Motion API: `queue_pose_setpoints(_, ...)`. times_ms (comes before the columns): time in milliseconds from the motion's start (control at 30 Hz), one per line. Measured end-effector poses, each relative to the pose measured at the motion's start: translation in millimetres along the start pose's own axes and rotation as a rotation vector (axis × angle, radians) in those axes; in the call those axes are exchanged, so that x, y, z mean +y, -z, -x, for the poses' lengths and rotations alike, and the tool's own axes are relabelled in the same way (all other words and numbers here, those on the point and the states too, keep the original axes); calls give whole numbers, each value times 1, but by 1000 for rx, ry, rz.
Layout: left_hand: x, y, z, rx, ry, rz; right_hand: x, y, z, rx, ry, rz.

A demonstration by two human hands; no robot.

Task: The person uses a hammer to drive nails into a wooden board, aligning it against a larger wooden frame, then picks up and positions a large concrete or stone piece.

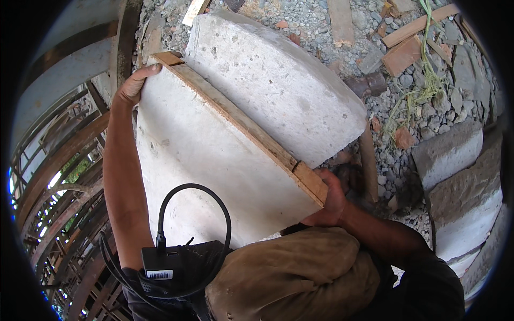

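A large pale board with a wooden batten along its far edge is tilted in front of me. My left hand grips its far left corner, thumb on the pale face and the other fingers hidden behind. At the right corner, my right hand is closed round the edge beside a short wood piece; its fingertips are partly hidden. Just beyond the batten lies a big whitish concrete block with a pitted top. Whether board and block touch, I cannot tell.
Grey gravel covers the ground, with broken bricks, wood scraps and green fibre strands. More concrete blocks stand at the right. Metal frames crowd the left. A black device with a looped cable is by my left arm.
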State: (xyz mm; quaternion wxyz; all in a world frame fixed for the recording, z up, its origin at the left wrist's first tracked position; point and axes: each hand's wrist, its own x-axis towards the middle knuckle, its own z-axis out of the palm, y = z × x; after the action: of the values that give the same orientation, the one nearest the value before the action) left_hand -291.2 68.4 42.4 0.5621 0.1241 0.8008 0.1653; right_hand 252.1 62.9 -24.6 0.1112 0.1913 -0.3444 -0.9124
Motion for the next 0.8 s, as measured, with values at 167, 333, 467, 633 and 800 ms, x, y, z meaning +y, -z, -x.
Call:
queue_pose_setpoints(167, 3, -8, 14, 3, 28, 26, 1, 17, -12, -170, 26, 90)
queue_pose_setpoints(333, 22, -19, 15, 19, 39, -128, 4, 14, -9, -169, 105, 261)
queue_pose_setpoints(467, -7, 10, 2, 113, -4, -126, 10, 15, 0, -73, 72, 261)
queue_pose_setpoints(633, 6, -13, 11, -25, 2, -37, 6, 4, 2, 28, 64, 192)
queue_pose_setpoints(800, 10, -14, 17, 34, -11, -41, 4, -4, -2, -22, 83, 141)
